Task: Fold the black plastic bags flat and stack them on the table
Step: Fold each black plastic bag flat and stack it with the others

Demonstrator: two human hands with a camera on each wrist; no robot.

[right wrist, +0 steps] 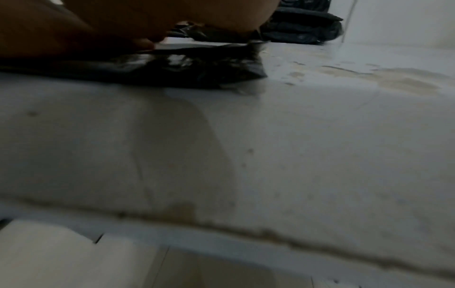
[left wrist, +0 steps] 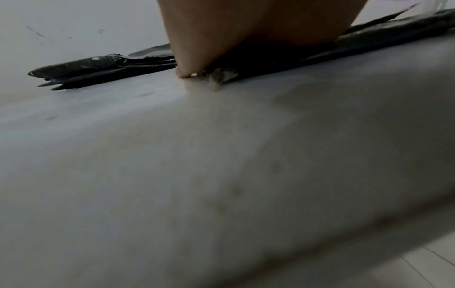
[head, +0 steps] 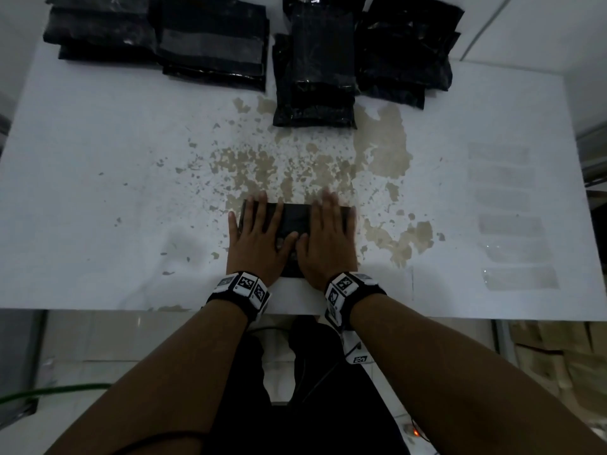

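Observation:
A folded black plastic bag (head: pixel 293 221) lies flat near the front edge of the white table (head: pixel 98 192). My left hand (head: pixel 258 229) lies on its left half with straight, spread fingers. My right hand (head: pixel 325 233) presses its right half the same way, thumbs nearly meeting over the middle. In the left wrist view the palm (left wrist: pixel 246 29) bears down on the layered bag (left wrist: pixel 98 68). The right wrist view shows the bag's crinkled right end (right wrist: pixel 209 68) under my hand (right wrist: pixel 123 23). Most of the bag is hidden beneath the hands.
Several stacks of folded black bags stand along the far edge: far left (head: pixel 98 27), centre left (head: pixel 213 44), centre (head: pixel 315 70), right (head: pixel 407 50). Worn brown patches (head: pixel 384 142) mark the tabletop. Clear strips (head: pixel 505 211) lie at the right side.

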